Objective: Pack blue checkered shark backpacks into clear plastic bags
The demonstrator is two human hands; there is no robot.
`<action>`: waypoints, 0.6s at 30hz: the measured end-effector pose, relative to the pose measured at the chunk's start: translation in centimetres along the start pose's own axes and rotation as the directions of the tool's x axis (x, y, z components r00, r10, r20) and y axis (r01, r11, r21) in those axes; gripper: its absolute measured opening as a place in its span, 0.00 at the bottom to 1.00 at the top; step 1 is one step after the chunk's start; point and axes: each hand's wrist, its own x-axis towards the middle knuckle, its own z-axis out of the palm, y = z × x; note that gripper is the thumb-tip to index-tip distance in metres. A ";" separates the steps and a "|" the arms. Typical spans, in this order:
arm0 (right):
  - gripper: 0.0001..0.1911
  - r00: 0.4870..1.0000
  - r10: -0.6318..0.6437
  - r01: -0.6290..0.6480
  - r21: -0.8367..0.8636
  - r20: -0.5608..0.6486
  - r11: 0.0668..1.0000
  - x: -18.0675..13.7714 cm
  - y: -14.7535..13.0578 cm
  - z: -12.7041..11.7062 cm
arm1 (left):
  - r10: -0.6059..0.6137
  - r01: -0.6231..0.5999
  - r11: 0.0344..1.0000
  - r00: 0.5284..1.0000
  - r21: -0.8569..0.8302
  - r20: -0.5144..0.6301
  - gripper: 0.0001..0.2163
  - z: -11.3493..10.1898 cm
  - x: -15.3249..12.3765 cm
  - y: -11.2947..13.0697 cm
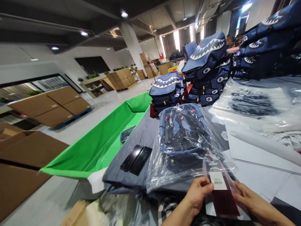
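Note:
My left hand (198, 191) pinches the left edge of a hang tag (224, 201) by its white barcode label. The tag is dark red and appears to sit in a clear plastic sleeve. On the tag's other side, my right hand (245, 195) grips the edge; part of its fingers is hidden. Just beyond both hands lies a dark blue backpack (185, 131) inside a clear plastic bag (156, 175), straps facing up. The bag's near end reaches the hands.
Two phones (136, 159) lie left of the bagged backpack. Stacked shark-face backpacks (204, 69) rise behind it, with more at far right. A green fabric bin (98, 147) adjoins the table's left side. Clear plastic bags (254, 103) cover the right side. Cardboard boxes (30, 157) stand left.

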 end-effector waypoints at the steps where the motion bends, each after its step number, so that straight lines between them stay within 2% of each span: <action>1: 0.42 0.999 0.030 -0.028 0.041 -0.041 0.999 -0.4 0.7 0.3 | -0.007 0.008 0.999 1.000 0.032 -0.011 0.25 -0.3 0.2 -0.5; 3: 0.45 0.977 0.097 -0.084 0.076 -0.188 0.994 -1.0 1.8 0.9 | 0.053 -0.037 0.977 0.996 0.211 -0.069 0.24 -0.9 0.4 -1.1; 5: 0.46 0.941 0.136 -0.119 0.071 -0.311 0.990 -1.2 2.4 1.6 | 0.128 -0.053 0.849 0.986 0.525 -0.108 0.20 -1.0 0.4 -1.1; 6: 0.45 0.933 0.138 -0.128 0.054 -0.333 0.990 -1.1 2.5 2.1 | 0.151 -0.044 0.729 0.984 0.683 -0.098 0.17 -0.8 0.5 -0.8; 8: 0.43 0.928 0.083 -0.105 -0.041 -0.363 0.994 -0.5 2.4 3.0 | 0.157 -0.053 0.384 0.988 0.922 -0.009 0.13 -0.2 0.4 0.2; 9: 0.42 0.919 0.011 -0.065 -0.124 -0.394 0.990 -0.2 2.5 3.4 | 0.143 -0.096 0.162 0.987 0.982 0.073 0.12 0.2 0.4 0.9; 11: 0.35 0.860 -0.184 0.027 -0.317 -0.476 0.948 0.5 2.8 3.9 | 0.059 -0.235 -0.248 0.965 0.940 0.257 0.12 1.3 0.4 2.5; 12: 0.31 0.817 -0.279 0.061 -0.405 -0.505 0.912 0.7 3.1 3.9 | 0.002 -0.301 -0.378 0.945 0.875 0.326 0.12 1.8 0.3 3.4; 14: 0.24 0.767 -0.388 0.066 -0.538 -0.511 0.840 0.7 4.0 3.8 | -0.058 -0.404 -0.488 0.899 0.773 0.434 0.10 2.9 0.3 5.3; 15: 0.22 0.757 -0.416 0.042 -0.598 -0.504 0.801 0.4 4.6 3.7 | -0.052 -0.468 -0.513 0.853 0.719 0.519 0.10 3.5 0.4 6.2; 16: 0.21 0.751 -0.447 0.018 -0.663 -0.485 0.749 0.1 5.2 3.6 | -0.043 -0.546 -0.547 0.776 0.635 0.630 0.12 4.1 0.7 7.0; 17: 0.19 0.737 -0.492 -0.003 -0.730 -0.463 0.683 -0.3 5.8 3.7 | -0.059 -0.627 -0.598 0.656 0.500 0.752 0.13 4.8 1.1 7.8; 18: 0.18 0.711 -0.551 -0.017 -0.794 -0.437 0.608 -0.7 6.4 3.8 | -0.108 -0.691 -0.642 0.511 0.332 0.853 0.13 5.4 1.7 8.3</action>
